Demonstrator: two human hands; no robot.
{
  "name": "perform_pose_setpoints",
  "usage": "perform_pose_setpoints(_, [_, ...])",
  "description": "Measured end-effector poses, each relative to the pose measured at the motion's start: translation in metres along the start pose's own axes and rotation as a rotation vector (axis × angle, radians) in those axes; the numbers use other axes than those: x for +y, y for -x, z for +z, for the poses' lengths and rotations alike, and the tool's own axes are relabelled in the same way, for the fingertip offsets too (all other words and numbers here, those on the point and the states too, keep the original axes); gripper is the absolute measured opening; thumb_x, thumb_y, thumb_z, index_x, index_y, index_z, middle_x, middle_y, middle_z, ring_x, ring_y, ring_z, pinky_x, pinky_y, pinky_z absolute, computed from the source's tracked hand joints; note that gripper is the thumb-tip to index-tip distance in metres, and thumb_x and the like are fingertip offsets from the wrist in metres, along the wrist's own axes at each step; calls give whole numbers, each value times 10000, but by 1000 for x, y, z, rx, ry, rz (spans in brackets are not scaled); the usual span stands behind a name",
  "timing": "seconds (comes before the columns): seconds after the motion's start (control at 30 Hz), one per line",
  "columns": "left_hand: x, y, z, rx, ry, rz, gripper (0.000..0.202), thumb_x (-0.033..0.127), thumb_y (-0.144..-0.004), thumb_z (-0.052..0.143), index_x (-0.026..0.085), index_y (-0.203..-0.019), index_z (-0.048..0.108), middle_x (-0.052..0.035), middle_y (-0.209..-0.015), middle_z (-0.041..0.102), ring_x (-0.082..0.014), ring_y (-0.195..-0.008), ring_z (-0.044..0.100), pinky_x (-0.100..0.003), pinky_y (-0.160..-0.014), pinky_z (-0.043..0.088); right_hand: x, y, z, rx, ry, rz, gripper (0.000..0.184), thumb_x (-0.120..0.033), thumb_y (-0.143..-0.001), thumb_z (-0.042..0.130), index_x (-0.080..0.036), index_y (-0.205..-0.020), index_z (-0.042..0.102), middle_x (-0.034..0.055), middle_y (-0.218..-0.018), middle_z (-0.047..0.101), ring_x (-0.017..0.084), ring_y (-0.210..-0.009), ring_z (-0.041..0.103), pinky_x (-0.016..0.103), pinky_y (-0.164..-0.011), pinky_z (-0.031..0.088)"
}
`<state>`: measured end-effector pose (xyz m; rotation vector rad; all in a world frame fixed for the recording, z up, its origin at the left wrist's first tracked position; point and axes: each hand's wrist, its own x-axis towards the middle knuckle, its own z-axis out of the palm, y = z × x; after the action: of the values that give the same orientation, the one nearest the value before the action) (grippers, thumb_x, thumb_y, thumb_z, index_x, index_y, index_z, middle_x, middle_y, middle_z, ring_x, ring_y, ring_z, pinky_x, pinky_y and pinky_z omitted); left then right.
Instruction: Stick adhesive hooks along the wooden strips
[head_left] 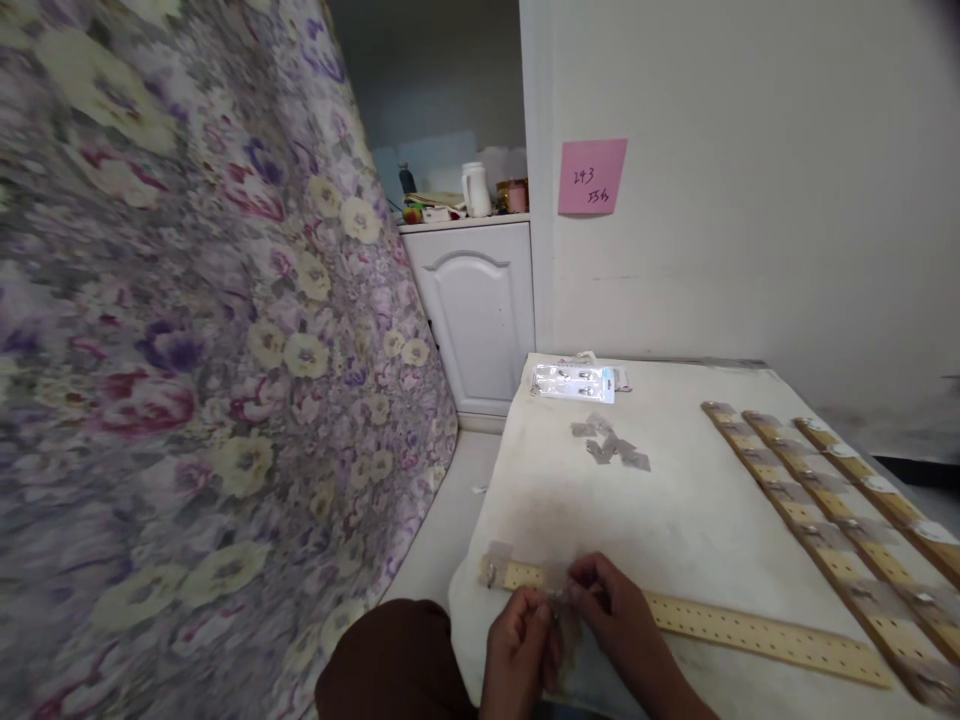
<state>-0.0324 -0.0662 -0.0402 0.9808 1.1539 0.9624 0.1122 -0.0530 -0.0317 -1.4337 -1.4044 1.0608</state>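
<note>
Close together over a pale wooden strip point(772, 636) with rows of holes, both hands pinch at a small translucent piece point(556, 578) with a shiny bit on it. My left hand point(519, 645) is closed, thumb against fingers, at its near side. My right hand point(611, 608) is closed too, its fingertips on the right side of the piece. What exactly the fingertips grip is too small to make out. At the strip's left end sits a similar translucent piece with a small metal part point(493, 574).
Several loose translucent grey pieces point(611, 445) lie mid-table. A clear blister pack point(573, 383) with metal items lies at the back edge of the white table point(675, 500). Three wooden strips point(814, 500) with attached pieces lie at right. A floral curtain point(225, 400) hangs at left.
</note>
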Motion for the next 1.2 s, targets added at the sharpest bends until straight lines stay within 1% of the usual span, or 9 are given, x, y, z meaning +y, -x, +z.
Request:
perform_pose_setpoints(0.1, [0, 1, 0, -12, 6, -1, 348, 528, -774, 515, 200, -685, 442, 77, -433, 487, -39, -314, 332, -177, -350, 205, -10, -9, -4, -18, 104, -4, 198, -286, -750, 523, -208, -924, 573, 3, -754, 617, 132, -585, 542, 258, -586, 421])
perform_pose_setpoints(0.23, [0, 0, 0, 16, 6, -33, 359, 549, -767, 505, 211, -685, 416, 67, -449, 528, -49, -293, 352, -181, -329, 185, -16, -26, 2, -75, 214, -37, 186, -183, -656, 552, -210, -832, 608, 3, -727, 628, 159, -678, 571, 263, -646, 412])
perform_pose_setpoints(0.37, [0, 0, 0, 91, 9, -42, 394, 599, -744, 491, 213, -702, 422, 59, -458, 544, -60, -286, 375, -183, -310, 163, -13, -40, 12, -176, 145, -50, 179, -158, -647, 515, -192, -799, 604, -6, -669, 622, 146, -634, 564, 246, -605, 404])
perform_pose_setpoints(0.47, [0, 1, -1, 113, 14, -62, 428, 637, -716, 491, 215, -716, 423, 63, -451, 533, -69, -280, 392, -184, -295, 164, -9, -47, 17, -206, 87, -42, 148, -163, -656, 518, -179, -781, 595, -15, -647, 609, 134, -612, 548, 232, -586, 400])
perform_pose_setpoints(0.57, [-3, 3, -2, 141, 26, -85, 443, 654, -704, 488, 218, -730, 413, 56, -474, 560, -68, -273, 400, -179, -282, 164, -4, -51, 21, -233, 43, -42, 101, -172, -671, 516, -175, -748, 582, -26, -610, 576, 126, -597, 528, 220, -566, 389])
perform_pose_setpoints(0.7, [-9, 4, -3, 165, 57, -114, 449, 666, -698, 473, 225, -725, 391, 52, -481, 580, -69, -252, 404, -176, -260, 158, 3, -54, 25, -217, 78, -40, 83, -176, -678, 509, -180, -739, 564, -34, -596, 554, 122, -584, 512, 222, -571, 384])
perform_pose_setpoints(0.9, [-15, -3, -2, 218, 64, -127, 450, 666, -690, 466, 223, -716, 391, 51, -453, 576, -76, -241, 407, -173, -244, 162, 7, -55, 29, -176, 201, -21, 69, -234, -707, 505, -200, -735, 558, -28, -611, 582, 135, -604, 536, 234, -598, 387])
perform_pose_setpoints(1.03, [-12, -6, -1, 254, 55, -129, 429, 640, -695, 469, 219, -705, 392, 52, -435, 569, -65, -236, 393, -166, -243, 165, 5, -54, 30, -145, 285, -18, 97, -269, -731, 491, -216, -760, 567, -24, -623, 598, 144, -614, 550, 241, -602, 379])
perform_pose_setpoints(1.2, [-5, -6, 1, 257, 70, -140, 431, 640, -665, 486, 222, -684, 385, 45, -414, 566, -71, -236, 404, -171, -249, 176, 3, -52, 29, -138, 360, -22, 120, -267, -745, 481, -232, -809, 577, -17, -697, 644, 152, -675, 585, 242, -615, 368])
